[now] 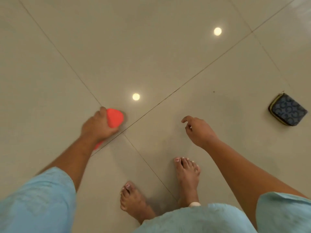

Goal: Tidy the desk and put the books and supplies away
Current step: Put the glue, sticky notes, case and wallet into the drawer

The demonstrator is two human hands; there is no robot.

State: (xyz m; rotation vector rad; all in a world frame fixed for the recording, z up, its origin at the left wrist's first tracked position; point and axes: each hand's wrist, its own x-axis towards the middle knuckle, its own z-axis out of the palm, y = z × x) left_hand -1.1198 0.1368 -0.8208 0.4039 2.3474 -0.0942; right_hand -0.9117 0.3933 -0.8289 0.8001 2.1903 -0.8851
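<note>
Standing on a glossy tiled floor: a person in light blue sleeves, bare feet. Left hand grips an orange-red object, fingers curled round it. Right hand holds nothing, fingers loosely curled. Patterned zip pouch lies on the floor, right of the right hand and well apart from it.
</note>
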